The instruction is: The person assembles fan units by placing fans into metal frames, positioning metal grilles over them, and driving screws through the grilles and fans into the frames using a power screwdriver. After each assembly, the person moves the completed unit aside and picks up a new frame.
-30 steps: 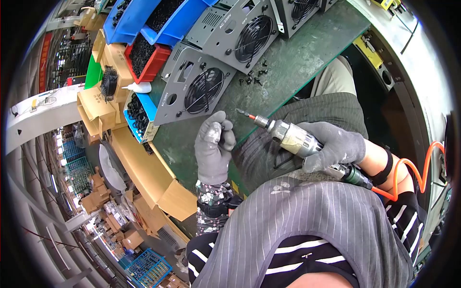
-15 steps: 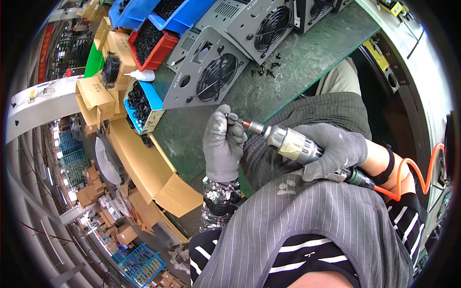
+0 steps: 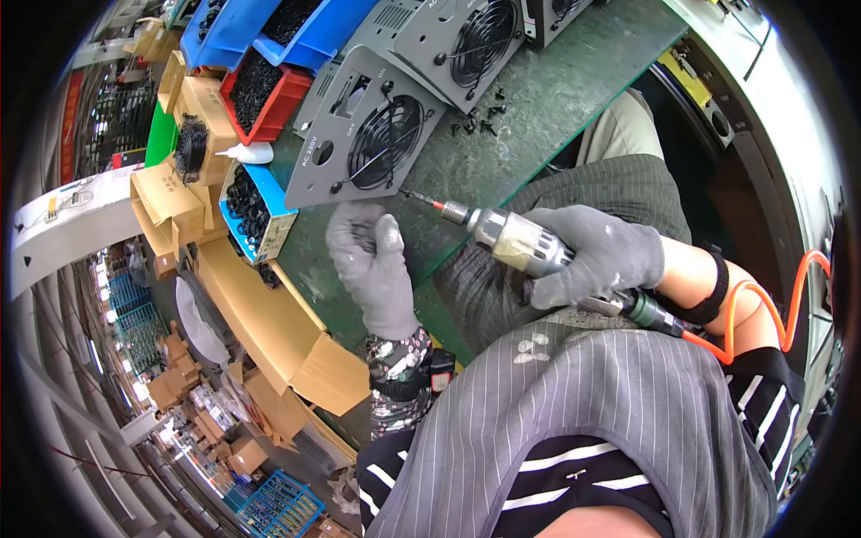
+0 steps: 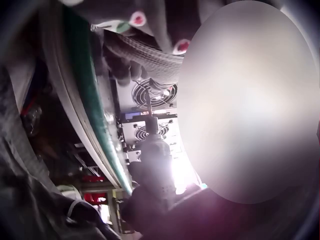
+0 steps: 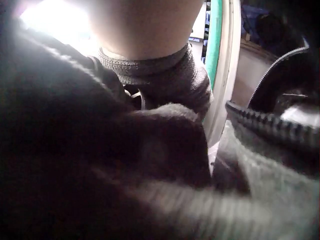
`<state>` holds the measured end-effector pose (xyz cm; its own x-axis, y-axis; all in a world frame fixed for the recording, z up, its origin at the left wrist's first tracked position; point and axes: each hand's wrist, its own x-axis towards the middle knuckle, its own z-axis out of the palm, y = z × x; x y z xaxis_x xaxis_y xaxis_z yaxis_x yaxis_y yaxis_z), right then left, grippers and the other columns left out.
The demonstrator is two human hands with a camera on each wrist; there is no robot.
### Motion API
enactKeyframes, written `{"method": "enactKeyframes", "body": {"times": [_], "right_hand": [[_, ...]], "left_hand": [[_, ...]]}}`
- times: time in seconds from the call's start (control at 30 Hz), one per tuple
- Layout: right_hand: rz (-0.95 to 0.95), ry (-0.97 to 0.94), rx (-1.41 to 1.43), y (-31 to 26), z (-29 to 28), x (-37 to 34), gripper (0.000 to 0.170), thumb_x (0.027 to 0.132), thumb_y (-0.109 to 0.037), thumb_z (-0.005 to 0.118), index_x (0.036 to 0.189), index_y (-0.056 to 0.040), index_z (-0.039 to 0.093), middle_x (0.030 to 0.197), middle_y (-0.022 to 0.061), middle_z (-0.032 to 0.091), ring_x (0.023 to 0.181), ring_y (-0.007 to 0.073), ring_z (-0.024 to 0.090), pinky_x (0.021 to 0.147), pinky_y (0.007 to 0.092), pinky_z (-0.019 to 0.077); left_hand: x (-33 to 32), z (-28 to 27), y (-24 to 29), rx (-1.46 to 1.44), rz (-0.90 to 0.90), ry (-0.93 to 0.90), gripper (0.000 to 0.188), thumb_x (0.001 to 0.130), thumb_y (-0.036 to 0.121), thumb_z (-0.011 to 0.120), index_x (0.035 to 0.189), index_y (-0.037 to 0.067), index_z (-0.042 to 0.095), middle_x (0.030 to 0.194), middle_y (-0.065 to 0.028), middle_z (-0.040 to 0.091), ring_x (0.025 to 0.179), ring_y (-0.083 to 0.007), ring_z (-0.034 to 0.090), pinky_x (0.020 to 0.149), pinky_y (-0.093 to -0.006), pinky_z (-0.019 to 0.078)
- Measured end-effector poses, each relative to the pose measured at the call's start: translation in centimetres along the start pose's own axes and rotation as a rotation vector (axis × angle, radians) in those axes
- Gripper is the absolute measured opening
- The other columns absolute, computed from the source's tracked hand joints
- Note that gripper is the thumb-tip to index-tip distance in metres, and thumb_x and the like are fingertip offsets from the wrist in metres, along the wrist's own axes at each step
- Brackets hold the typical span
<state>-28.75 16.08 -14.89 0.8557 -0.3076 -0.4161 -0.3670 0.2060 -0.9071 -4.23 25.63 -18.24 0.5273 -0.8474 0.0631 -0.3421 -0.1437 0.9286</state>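
Note:
Gripped in the gloved right hand is a power screwdriver, its bit pointing up-left with a small dark piece at the tip, by the lower right corner of a grey fan panel. The gloved left hand is just below that panel's lower edge, fingers blurred and loosely bent, thumb apart; whether it touches the panel is unclear. In the left wrist view, the left fingers hang beside the fan grilles and the dark driver points up. The right wrist view shows mostly dark glove and cuff.
More grey fan panels stand behind on the green table, with several black screws near them. Blue bins, a red bin, a white bottle and cartons are at left. An orange hose trails right.
The left hand has moved off the driver's tip, left toward the panel's lower edge, its fingers loosened. The driver has shifted left and its bit now reaches the panel's corner.

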Motion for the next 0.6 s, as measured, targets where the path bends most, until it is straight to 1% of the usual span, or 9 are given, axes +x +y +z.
{"method": "enactKeyframes", "body": {"times": [0.03, 0.07, 0.1, 0.2, 0.23, 0.3, 0.37, 0.43, 0.6], "right_hand": [[0.002, 0.004, 0.000, 0.3, 0.2, 0.4, 0.057, 0.073, -0.032, 0.077, 0.113, 0.0020, 0.056, 0.086, 0.0099, 0.064, 0.083, 0.0197, 0.063, 0.074, 0.0318, 0.0506], [0.000, 0.013, 0.051, 0.7, 0.5, 0.7, 0.057, 0.073, -0.033, 0.077, 0.112, 0.0021, 0.056, 0.085, 0.0100, 0.064, 0.080, 0.0193, 0.064, 0.073, 0.0315, 0.0507], [-0.002, 0.019, 0.101, 0.8, 0.6, 1.0, 0.056, 0.073, -0.033, 0.078, 0.111, 0.0021, 0.056, 0.084, 0.0102, 0.064, 0.078, 0.0190, 0.064, 0.071, 0.0311, 0.0508], [-0.062, 0.035, 0.052, 1.5, 0.9, 1.9, 0.056, 0.074, -0.033, 0.078, 0.111, 0.0022, 0.056, 0.084, 0.0100, 0.064, 0.075, 0.0159, 0.063, 0.069, 0.0296, 0.0504], [-0.094, 0.051, 0.028, 1.6, 1.0, 2.2, 0.056, 0.074, -0.033, 0.078, 0.112, 0.0023, 0.056, 0.083, 0.0094, 0.064, 0.075, 0.0145, 0.063, 0.069, 0.0289, 0.0502], [-0.083, 0.049, 0.062, 1.4, 1.2, 2.2, 0.055, 0.074, -0.033, 0.078, 0.111, 0.0021, 0.056, 0.083, 0.0084, 0.063, 0.075, 0.0136, 0.062, 0.068, 0.0284, 0.0499], [-0.073, 0.042, 0.098, 0.9, 1.4, 2.2, 0.054, 0.075, -0.033, 0.078, 0.110, 0.0019, 0.056, 0.082, 0.0074, 0.063, 0.075, 0.0127, 0.061, 0.068, 0.0279, 0.0496], [0.027, 0.004, 0.272, 0.4, 1.7, 2.1, 0.052, 0.075, -0.032, 0.077, 0.109, 0.0010, 0.056, 0.082, 0.0061, 0.062, 0.074, 0.0116, 0.059, 0.067, 0.0271, 0.0489], [0.025, 0.013, 0.314, 0.0, 2.0, 2.6, 0.048, 0.076, -0.031, 0.076, 0.106, 0.0006, 0.056, 0.078, 0.0045, 0.061, 0.070, 0.0112, 0.058, 0.064, 0.0269, 0.0485]], "left_hand": [[0.7, 0.3, -0.3, 0.266, 0.150, 0.134, 0.047, 0.087, 0.014, 0.060, 0.128, -0.003, 0.044, 0.110, -0.0120, 0.056, 0.101, -0.0172, 0.056, 0.086, -0.0305, 0.0469], [1.1, 0.4, -0.3, 0.327, 0.149, 0.139, 0.055, 0.079, 0.004, 0.061, 0.130, -0.003, 0.041, 0.123, -0.0188, 0.047, 0.116, -0.0306, 0.049, 0.097, -0.0416, 0.0415], [1.5, 0.7, -0.3, 0.326, 0.147, 0.140, 0.055, 0.079, 0.004, 0.061, 0.130, -0.003, 0.041, 0.123, -0.0188, 0.047, 0.116, -0.0306, 0.049, 0.097, -0.0416, 0.0415], [2.5, 1.7, -1.1, 0.637, 0.219, 0.082, 0.056, 0.079, 0.012, 0.059, 0.128, -0.007, 0.040, 0.127, -0.0280, 0.044, 0.119, -0.0428, 0.044, 0.102, -0.0498, 0.0366], [2.6, 1.9, -1.8, 0.633, 0.218, 0.082, 0.056, 0.079, 0.012, 0.059, 0.128, -0.007, 0.040, 0.127, -0.0280, 0.044, 0.119, -0.0428, 0.044, 0.102, -0.0498, 0.0366], [2.7, 2.2, -2.7, 0.913, 0.245, 0.060, 0.053, 0.081, 0.019, 0.057, 0.122, -0.010, 0.043, 0.126, -0.0311, 0.044, 0.120, -0.0450, 0.042, 0.103, -0.0504, 0.0365], [2.6, 2.4, -2.7, 0.931, 0.155, 0.047, 0.050, 0.080, 0.020, 0.055, 0.116, -0.013, 0.045, 0.126, -0.0325, 0.044, 0.119, -0.0470, 0.042, 0.103, -0.0509, 0.0366], [2.7, 2.2, -3.2, 0.986, 0.231, 0.004, 0.047, 0.079, 0.017, 0.055, 0.115, -0.013, 0.046, 0.126, -0.0330, 0.043, 0.120, -0.0468, 0.041, 0.103, -0.0518, 0.0360], [2.6, 2.3, -2.6, 0.952, 0.259, 0.011, 0.047, 0.078, 0.015, 0.055, 0.114, -0.013, 0.046, 0.126, -0.0327, 0.043, 0.120, -0.0462, 0.040, 0.104, -0.0519, 0.0349]]}}
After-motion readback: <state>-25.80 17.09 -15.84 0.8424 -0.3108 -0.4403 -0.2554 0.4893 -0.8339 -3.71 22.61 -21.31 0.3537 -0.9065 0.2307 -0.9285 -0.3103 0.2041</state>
